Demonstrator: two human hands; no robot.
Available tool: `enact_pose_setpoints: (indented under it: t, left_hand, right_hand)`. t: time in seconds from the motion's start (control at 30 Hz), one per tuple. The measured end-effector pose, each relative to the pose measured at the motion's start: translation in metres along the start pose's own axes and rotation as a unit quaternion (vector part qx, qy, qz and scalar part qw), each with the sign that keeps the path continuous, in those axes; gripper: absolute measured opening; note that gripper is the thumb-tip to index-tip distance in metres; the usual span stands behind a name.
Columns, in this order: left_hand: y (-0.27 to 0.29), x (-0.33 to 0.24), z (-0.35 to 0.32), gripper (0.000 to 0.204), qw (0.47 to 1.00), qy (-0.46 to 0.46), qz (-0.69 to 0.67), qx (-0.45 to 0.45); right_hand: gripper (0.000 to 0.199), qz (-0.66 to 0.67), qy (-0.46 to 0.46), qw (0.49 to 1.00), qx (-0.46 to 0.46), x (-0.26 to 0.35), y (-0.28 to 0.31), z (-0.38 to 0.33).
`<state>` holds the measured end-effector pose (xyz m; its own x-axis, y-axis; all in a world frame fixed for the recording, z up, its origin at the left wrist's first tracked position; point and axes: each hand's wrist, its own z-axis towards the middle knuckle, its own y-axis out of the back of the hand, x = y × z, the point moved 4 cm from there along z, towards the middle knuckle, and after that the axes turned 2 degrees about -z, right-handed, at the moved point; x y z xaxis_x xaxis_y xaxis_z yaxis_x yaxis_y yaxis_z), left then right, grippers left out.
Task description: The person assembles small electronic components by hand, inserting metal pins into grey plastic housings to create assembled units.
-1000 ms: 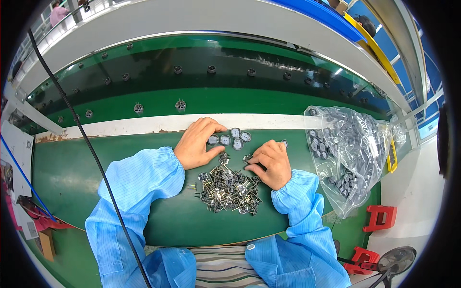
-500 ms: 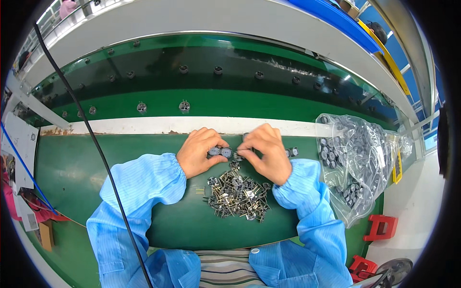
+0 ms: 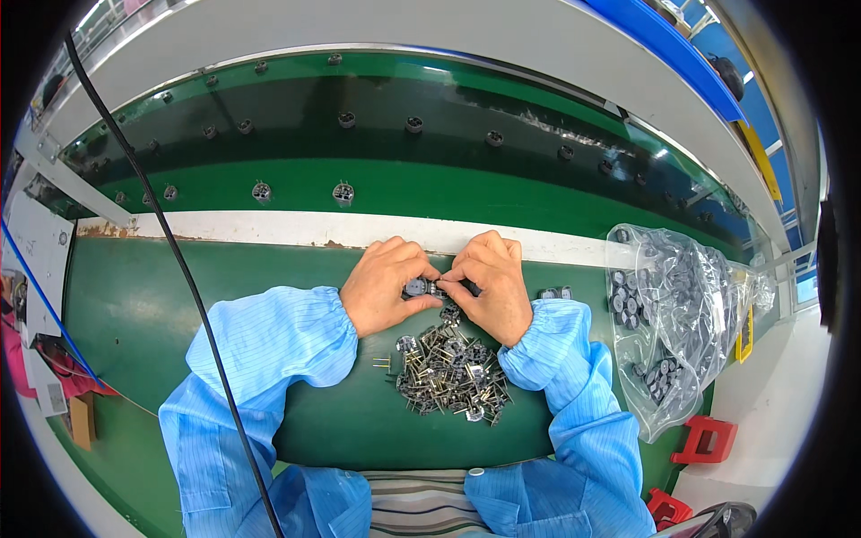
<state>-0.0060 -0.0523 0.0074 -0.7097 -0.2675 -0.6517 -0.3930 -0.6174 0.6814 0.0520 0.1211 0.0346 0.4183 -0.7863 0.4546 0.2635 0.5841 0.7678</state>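
Note:
My left hand (image 3: 384, 285) is closed, thumb and fingers pinching a dark grey round plastic part (image 3: 416, 288). Right against it, the fingertips of my right hand (image 3: 493, 289) are pinched together at the part's edge. A bit of metal shows between the two hands, but what the right fingers hold is mostly covered. Just below the hands lies a heap of small dark components with brass-coloured pins (image 3: 453, 375). A loose pair of pins (image 3: 382, 363) sits to the left of the heap. Two dark round parts (image 3: 555, 293) rest beyond my right wrist.
A clear plastic bag (image 3: 674, 309) full of dark round parts lies at the right of the green table (image 3: 206, 314). Past a white ledge (image 3: 296, 229), a green conveyor belt (image 3: 395, 179) carries spaced round parts. A black cable (image 3: 184, 269) crosses the left side.
My right hand has come in to the left, its fingertips now meeting the part in my left hand. The view has shifted slightly.

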Motion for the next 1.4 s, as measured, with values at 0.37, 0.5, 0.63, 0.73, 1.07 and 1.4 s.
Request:
enact_pose_setpoints:
  t: [0.37,0.5,0.63,0.73,1.07,1.4]
  left_hand:
    - [0.011,-0.002,0.006,0.031,1.000,0.022,-0.013,0.002]
    - [0.047,0.018,0.038,0.027,0.989,0.002,0.096,-0.108]
    - [0.056,0.055,0.045,0.025,0.969,0.070,0.210,-0.111]
    - [0.053,0.072,0.049,0.030,0.957,0.112,0.253,-0.084]
    - [0.057,-0.026,-0.006,0.038,0.962,0.116,0.236,0.073]
    - [0.018,-0.007,-0.011,0.045,0.999,0.019,-0.024,0.024]
  right_hand:
    - [0.029,0.023,0.052,0.989,0.134,0.003,0.034,0.008]
    - [0.026,0.018,0.107,0.968,0.228,0.008,0.026,-0.005]
    - [0.011,0.032,0.092,0.974,0.206,0.005,0.016,-0.002]
    - [0.006,0.024,0.083,0.979,0.183,0.003,0.014,0.002]
    - [0.008,-0.008,0.037,0.996,0.077,-0.005,0.025,0.010]
    - [0.014,-0.062,0.057,0.995,0.055,0.005,0.009,0.007]
